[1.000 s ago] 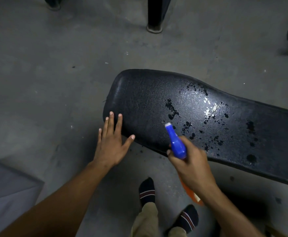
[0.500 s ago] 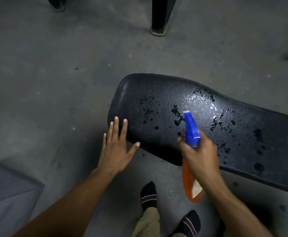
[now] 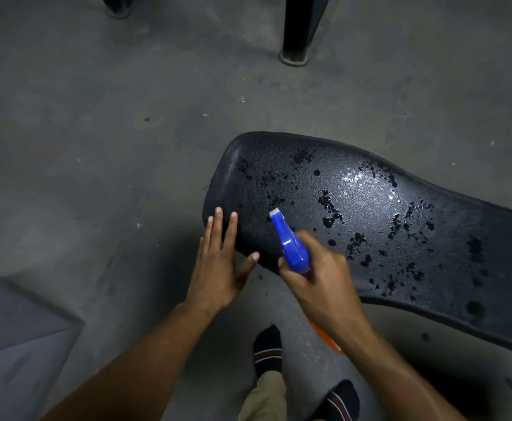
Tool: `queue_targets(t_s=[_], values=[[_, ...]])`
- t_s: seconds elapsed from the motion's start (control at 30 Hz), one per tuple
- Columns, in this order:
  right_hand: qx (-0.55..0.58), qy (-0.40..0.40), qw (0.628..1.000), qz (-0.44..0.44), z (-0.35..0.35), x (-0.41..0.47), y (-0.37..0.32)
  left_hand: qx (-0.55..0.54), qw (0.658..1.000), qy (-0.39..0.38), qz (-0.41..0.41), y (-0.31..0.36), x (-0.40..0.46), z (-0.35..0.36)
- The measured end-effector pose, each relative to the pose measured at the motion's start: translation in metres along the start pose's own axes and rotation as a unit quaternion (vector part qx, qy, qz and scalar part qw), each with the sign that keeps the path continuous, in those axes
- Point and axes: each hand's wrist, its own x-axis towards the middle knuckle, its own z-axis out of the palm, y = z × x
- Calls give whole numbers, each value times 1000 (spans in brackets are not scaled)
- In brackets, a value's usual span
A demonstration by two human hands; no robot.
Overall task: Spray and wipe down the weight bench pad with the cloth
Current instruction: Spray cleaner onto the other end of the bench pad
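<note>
The black weight bench pad (image 3: 370,226) runs from the centre to the right edge, speckled with dark wet spray drops and a shiny patch. My right hand (image 3: 321,287) grips a spray bottle (image 3: 292,247) with a blue trigger head and orange body, its white nozzle aimed at the pad's left end. My left hand (image 3: 221,265) is flat and open, fingers spread, its fingertips lying over the pad's rounded left end. No cloth is visible.
Grey concrete floor (image 3: 96,132) surrounds the bench. A black equipment leg (image 3: 300,28) stands at the top centre, another at the top left. A grey block (image 3: 14,338) sits at the lower left. My socked feet (image 3: 268,344) are below the pad.
The spray bottle swung from the pad's middle toward its left end, and more drops now dot that end. My left hand stayed open by the pad's tip.
</note>
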Motion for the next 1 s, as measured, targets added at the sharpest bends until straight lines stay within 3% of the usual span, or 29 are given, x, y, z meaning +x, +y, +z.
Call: queue_targets(t_s=[0.13,0.3,0.47,0.67,1.0], values=[[-10,-27,1000,3,5,-13,5,-216,975,16,-41,-4,0,-3],[-20,-88,995,42,6,-42,15,-336,937,12,-93,-1,1,-9],[6,-48,993,110,-2,-68,31,-343,932,21,-112,10,1,-13],[71,11,990,118,-22,-87,36,-373,916,41,-141,37,2,-18],[166,148,961,161,-84,-114,63,-258,963,-73,-40,136,-1,21]])
